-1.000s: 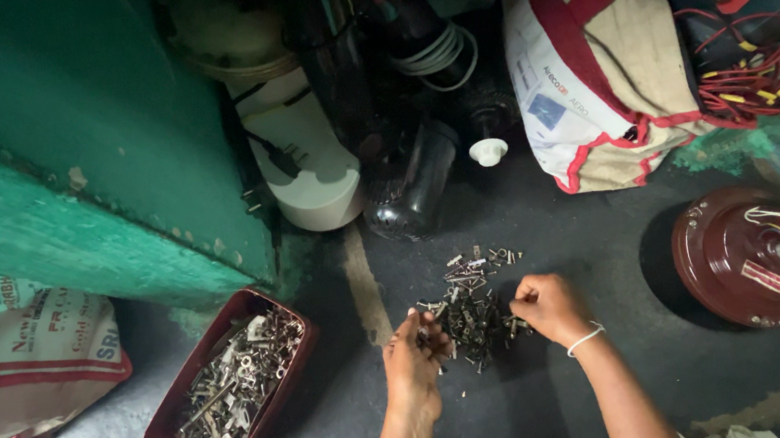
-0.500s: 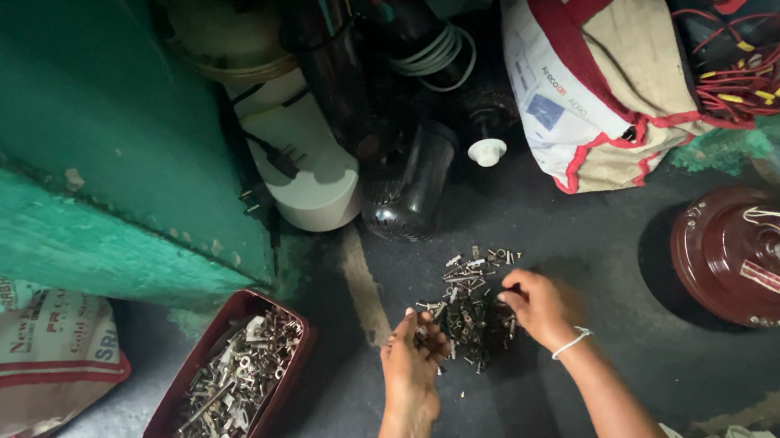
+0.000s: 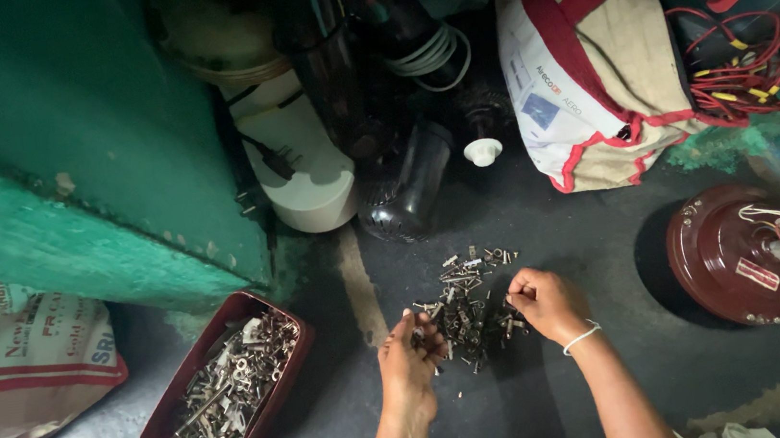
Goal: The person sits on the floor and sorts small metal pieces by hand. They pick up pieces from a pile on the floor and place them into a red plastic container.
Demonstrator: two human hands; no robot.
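A: Change? Hands barely shift; left hand (image 3: 411, 354) and right hand (image 3: 544, 301) stay on the screw pile (image 3: 468, 300), mid-floor (image 3: 546, 232).

B: Grip? Fingertips pinch small pieces; which ones, cannot tell.

Dim dark floor (image 3: 564, 403); chipped green wall (image 3: 66, 166)

A loose pile of small metal screws and bolts (image 3: 469, 302) lies on the dark concrete floor (image 3: 544, 396) between the left hand (image 3: 409, 362) and right hand (image 3: 546, 304), with a maroon rectangular plastic tray (image 3: 173, 435) of more hardware to its left and a round maroon metal cover (image 3: 737, 255) to its right.
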